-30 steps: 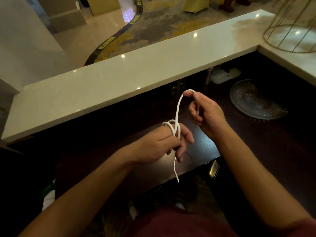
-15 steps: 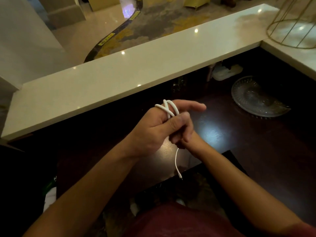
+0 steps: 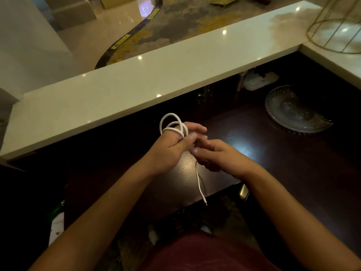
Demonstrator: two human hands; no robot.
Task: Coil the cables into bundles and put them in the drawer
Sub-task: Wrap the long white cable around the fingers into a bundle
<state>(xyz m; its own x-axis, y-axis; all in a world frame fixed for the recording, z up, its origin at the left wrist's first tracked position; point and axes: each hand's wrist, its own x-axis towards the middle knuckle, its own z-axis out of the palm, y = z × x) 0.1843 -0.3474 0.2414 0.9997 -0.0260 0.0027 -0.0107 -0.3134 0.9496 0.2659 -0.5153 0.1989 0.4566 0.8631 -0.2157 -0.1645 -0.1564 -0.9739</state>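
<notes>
I am partway through coiling one white cable (image 3: 172, 126), held in the air above the dark wooden desk (image 3: 263, 145), near the middle of its front edge. Several loops are already wound around the extended fingers of my left hand (image 3: 170, 151), and my left thumb presses down on them to keep them in place. One loop stands up loose above the fingers, wider than the others.

My right hand (image 3: 220, 157) sits just beside the left, fingers curled, pinching the cable where it leaves the loops. From that pinch a short tail hangs straight down past the front edge of the desk, ending in a small plug.

By my judgement the winding is nearly done: only that short tail remains to be wrapped or tucked. The bundle is not yet secured, and it has not gone into any drawer. I can see no open drawer from here, only a metal handle (image 3: 243, 191) under the front edge of the desk, so finding and opening the drawer is still ahead. No other cables are visible.

The cable is thin, smooth and round, bright white against the dark wood, and it bends easily into small rings.

A glass dish (image 3: 293, 110) rests towards the far right corner of the desk.
</notes>
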